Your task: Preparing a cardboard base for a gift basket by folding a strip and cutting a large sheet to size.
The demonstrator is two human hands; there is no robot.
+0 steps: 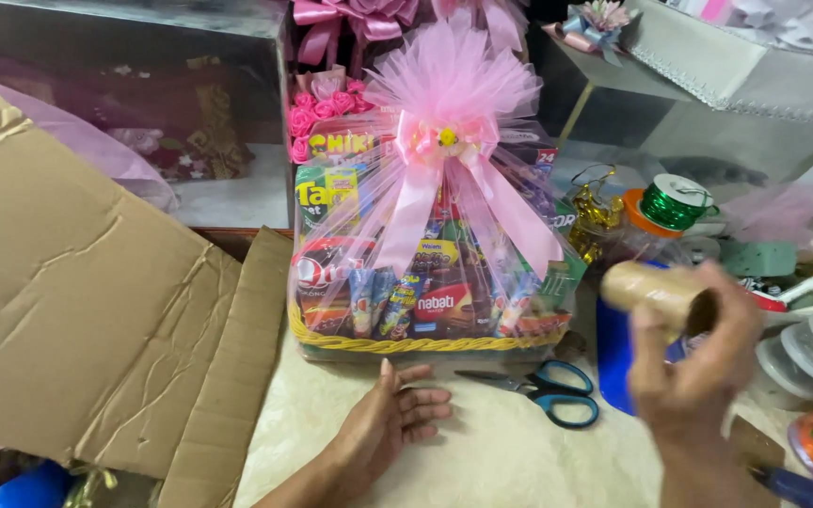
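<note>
Brown cardboard marks the thing in the right hand [698, 362]: a bare tube [659, 293], held up off the table with fingers and thumb wrapped round its near end, open end turned towards the wrapped hamper. The grip looks firm but sits far back; a hold nearer the middle would, I judge, keep the tube from wobbling. The left hand [390, 425] rests palm down on the pale table top [482, 452], fingers spread and holding nothing, just in front of the gift basket [425, 282]. That basket stands at the middle of the table, its yellow woven rim [406, 344] below packets of snacks under clear wrap, gathered at the top beneath a pink net bow [449, 103] with long ribbon tails. Blue-handled scissors [548, 388] lie between the two hands, near the basket's front corner. A spool of green wire [672, 202] sits further right, and flattened cardboard sheets [77, 301] cover the left side.
</note>
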